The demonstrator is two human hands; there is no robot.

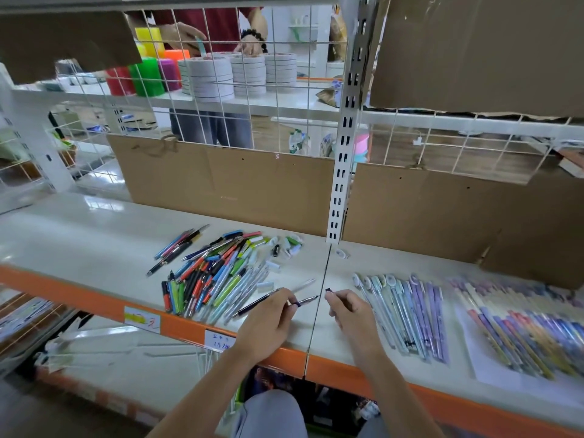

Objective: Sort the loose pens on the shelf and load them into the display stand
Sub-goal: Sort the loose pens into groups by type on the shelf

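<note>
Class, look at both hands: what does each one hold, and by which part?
The left hand pinches a dark uncapped pen near its nib end. The right hand pinches a small dark cap by its lower end.

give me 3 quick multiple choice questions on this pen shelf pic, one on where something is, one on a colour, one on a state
1. Where does the mixed pen pile lie?
A. left of both hands
B. right of both hands
C. on the upper shelf

2. What colour is the shelf's front edge?
A. blue
B. orange
C. green

3. What is the left hand doing?
A. lying flat, holding nothing
B. gripping an uncapped dark pen
C. pressing cardboard

Answers: 1 A, the pile sits left of the hands; 2 B, the strip is orange; 3 B, its fingers curl round the pen, nib exposed.
</note>
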